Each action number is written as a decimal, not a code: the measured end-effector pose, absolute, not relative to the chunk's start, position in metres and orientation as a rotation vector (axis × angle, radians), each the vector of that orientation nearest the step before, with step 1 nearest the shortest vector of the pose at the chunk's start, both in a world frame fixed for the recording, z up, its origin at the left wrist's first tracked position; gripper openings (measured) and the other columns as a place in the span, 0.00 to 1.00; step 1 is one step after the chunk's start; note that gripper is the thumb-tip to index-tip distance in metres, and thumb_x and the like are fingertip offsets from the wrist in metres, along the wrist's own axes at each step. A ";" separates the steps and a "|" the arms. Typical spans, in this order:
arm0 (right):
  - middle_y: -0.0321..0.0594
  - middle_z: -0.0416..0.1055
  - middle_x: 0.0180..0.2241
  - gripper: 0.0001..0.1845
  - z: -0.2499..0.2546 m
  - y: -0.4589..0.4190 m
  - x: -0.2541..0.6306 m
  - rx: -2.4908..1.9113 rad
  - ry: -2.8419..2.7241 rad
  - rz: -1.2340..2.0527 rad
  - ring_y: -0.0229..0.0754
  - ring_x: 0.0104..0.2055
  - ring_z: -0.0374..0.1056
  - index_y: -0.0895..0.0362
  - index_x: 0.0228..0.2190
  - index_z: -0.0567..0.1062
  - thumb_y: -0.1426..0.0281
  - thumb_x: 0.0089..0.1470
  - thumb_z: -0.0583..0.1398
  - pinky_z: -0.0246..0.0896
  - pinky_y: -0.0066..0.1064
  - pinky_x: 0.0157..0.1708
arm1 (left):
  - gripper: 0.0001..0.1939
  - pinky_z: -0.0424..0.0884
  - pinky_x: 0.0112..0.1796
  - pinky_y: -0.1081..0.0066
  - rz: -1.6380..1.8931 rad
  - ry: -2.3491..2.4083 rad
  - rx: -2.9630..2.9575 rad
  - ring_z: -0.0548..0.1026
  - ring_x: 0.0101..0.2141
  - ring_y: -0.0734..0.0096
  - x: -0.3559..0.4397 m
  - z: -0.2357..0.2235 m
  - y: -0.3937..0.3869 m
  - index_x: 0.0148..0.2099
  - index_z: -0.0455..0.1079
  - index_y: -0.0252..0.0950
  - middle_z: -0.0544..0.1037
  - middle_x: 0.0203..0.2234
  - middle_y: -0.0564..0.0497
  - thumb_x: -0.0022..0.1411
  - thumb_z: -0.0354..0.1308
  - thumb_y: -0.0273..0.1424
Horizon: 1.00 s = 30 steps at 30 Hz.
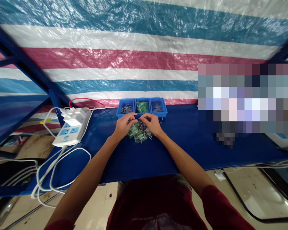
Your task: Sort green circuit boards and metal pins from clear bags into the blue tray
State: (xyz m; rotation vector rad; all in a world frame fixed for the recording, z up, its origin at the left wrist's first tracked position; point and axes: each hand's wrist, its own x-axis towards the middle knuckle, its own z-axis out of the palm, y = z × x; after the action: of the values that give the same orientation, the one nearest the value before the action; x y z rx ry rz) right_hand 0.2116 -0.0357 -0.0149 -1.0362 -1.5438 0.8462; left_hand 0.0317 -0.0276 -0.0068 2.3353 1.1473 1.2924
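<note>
My left hand [125, 125] and my right hand [151, 123] meet above a mixed pile [140, 133] of small green and clear pieces with thin metal pins or screws. Both hands are closed in a pinch, fingertips close together. A thin, light sliver shows between them, too small to name. Just beyond the fingers stand three blue bins side by side. Metal screw-like pieces lie in the left bin [118, 111], green pieces in the middle bin [142, 99], and greyish small pieces in the right bin [165, 110].
A white power strip [68, 135] with plugged-in adapters [75, 116] lies at the left on the blue table [139, 163]. Its white cables [53, 167] loop over the front edge. Striped plastic sheeting [144, 59] hangs behind. The right side is partly pixelated.
</note>
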 end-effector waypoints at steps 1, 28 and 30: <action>0.35 0.69 0.23 0.15 -0.014 -0.036 0.211 -1.042 -1.537 0.851 0.36 0.25 0.61 0.57 0.27 0.75 0.59 0.54 0.58 0.58 0.27 0.29 | 0.20 0.71 0.39 0.69 1.327 1.170 2.298 0.74 0.30 0.68 0.033 -0.005 -0.030 0.44 0.75 0.37 0.78 0.29 0.50 0.64 0.55 0.48; 0.36 0.75 0.27 0.08 0.018 -0.048 0.246 -1.485 -2.343 0.567 0.42 0.32 0.70 0.54 0.33 0.79 0.67 0.48 0.68 0.52 0.29 0.29 | 0.43 0.53 0.61 0.51 0.246 1.231 2.618 0.53 0.66 0.45 0.000 -0.008 -0.053 0.70 0.52 0.44 0.55 0.67 0.41 0.58 0.53 0.59; 0.37 0.75 0.28 0.13 0.018 -0.054 0.241 -1.459 -2.412 0.562 0.43 0.34 0.71 0.54 0.35 0.78 0.65 0.46 0.70 0.53 0.29 0.30 | 0.46 0.50 0.62 0.50 0.192 1.240 2.619 0.48 0.67 0.45 -0.001 -0.013 -0.057 0.71 0.48 0.44 0.51 0.68 0.41 0.58 0.53 0.60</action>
State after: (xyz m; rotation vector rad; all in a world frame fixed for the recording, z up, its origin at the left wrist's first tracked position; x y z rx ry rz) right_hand 0.2414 -0.0545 0.0182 -1.4586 -2.4124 0.5624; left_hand -0.0012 -0.0573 -0.0131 2.6190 1.2395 0.1918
